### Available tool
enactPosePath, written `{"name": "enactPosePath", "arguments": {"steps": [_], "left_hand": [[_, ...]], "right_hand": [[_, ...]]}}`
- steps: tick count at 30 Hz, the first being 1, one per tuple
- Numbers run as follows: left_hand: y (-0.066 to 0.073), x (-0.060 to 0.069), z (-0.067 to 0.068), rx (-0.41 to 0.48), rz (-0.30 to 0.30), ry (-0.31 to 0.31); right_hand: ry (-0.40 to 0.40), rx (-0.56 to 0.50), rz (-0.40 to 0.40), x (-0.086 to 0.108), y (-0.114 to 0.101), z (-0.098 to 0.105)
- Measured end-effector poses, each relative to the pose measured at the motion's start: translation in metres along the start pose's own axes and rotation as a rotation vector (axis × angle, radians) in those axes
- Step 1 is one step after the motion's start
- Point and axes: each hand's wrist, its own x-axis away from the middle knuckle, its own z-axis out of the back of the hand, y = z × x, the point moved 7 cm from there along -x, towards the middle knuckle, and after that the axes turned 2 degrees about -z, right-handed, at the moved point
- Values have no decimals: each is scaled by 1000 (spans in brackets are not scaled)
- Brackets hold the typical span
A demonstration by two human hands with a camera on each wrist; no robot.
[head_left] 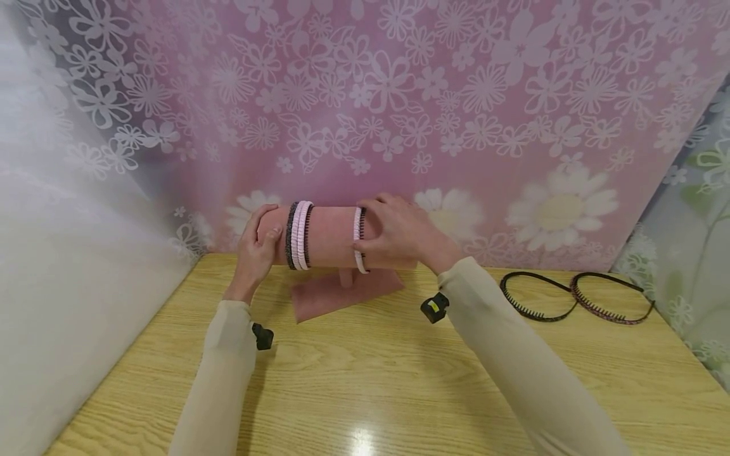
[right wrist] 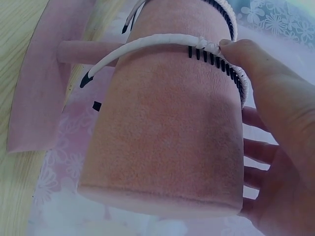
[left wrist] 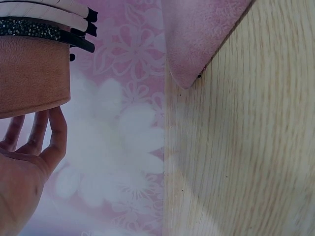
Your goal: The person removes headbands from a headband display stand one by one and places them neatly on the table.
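A pink plush headband stand (head_left: 333, 237) has a horizontal padded roll on a short post and a flat base (head_left: 319, 301). My left hand (head_left: 255, 253) grips the roll's left end, thumb in front and fingers round the far side. Toward the right of the roll, my right hand (head_left: 402, 228) pinches a white headband (head_left: 358, 235) with dark comb teeth inside. In the right wrist view the thumb presses on this white headband (right wrist: 162, 39), which straddles the roll; the fingers pass behind. Two more pale headbands (head_left: 302, 235) and a sparkly black headband (head_left: 291, 235) sit together left of centre.
Two dark toothed headbands (head_left: 538, 316) (head_left: 613, 316) lie on the wood-grain table (head_left: 365, 380) at the right. A pink flowered cloth (head_left: 388, 95) hangs close behind the stand. White cloth (head_left: 68, 253) borders the left side, and more flowered cloth (head_left: 707, 221) the right.
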Motion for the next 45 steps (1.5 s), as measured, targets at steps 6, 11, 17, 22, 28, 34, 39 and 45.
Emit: {"name": "enactPosePath", "arguments": {"steps": [6,11,17,22,28,34,39,45], "left_hand": [[29,7,2,11,31,-21],[14,3,0,7,33,-19],[-11,-2,-2,3,20,-8],[-12,-3,-1,-6,-1,-1],[-11,-3,-1,-15,-4,0],[-12,-4,-2,-11,3,-5],[-12,-4,-1,-17,14,0],[-11,-4,-1,-12,12,4]], "right_hand": [[-5,12,-12,1,2,2],[-6,14,-19,3,5,3],[-8,10,-19,6,8,5],[5,-3,-11,10,10,5],[7,-17,-22,13,15,6],[20,-45,-23,17,21,7],[18,-65,-34,19,25,5],[13,-74,-48,21,28,4]]}}
